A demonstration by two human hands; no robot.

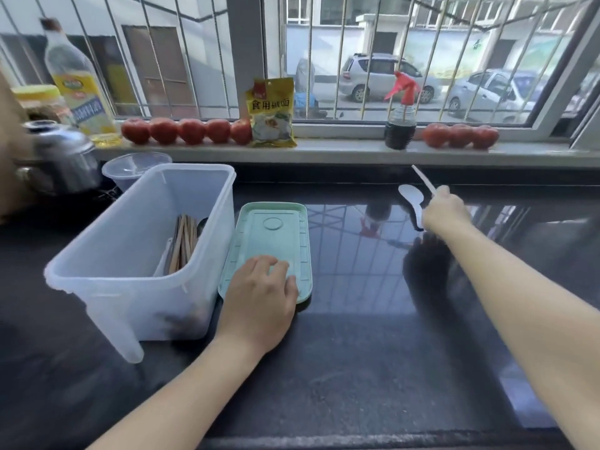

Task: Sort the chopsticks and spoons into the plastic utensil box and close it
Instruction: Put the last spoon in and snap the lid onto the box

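Note:
A clear plastic utensil box [107,254] stands open on the dark counter at the left, with several wooden chopsticks [184,243] leaning inside it. Its pale green lid [276,232] lies flat on the counter just right of the box. My left hand [261,298] rests palm down on the lid's near end, fingers spread. Farther right, near the back of the counter, my right hand [446,211] grips white plastic spoons [411,194]; one bowl sticks out to the left and a handle points up and back.
A steel kettle [58,157] and a clear plastic cup [133,168] stand behind the box. The windowsill holds tomatoes [191,131], an oil bottle [78,82], a yellow packet [272,113] and a dark spray bottle [400,125].

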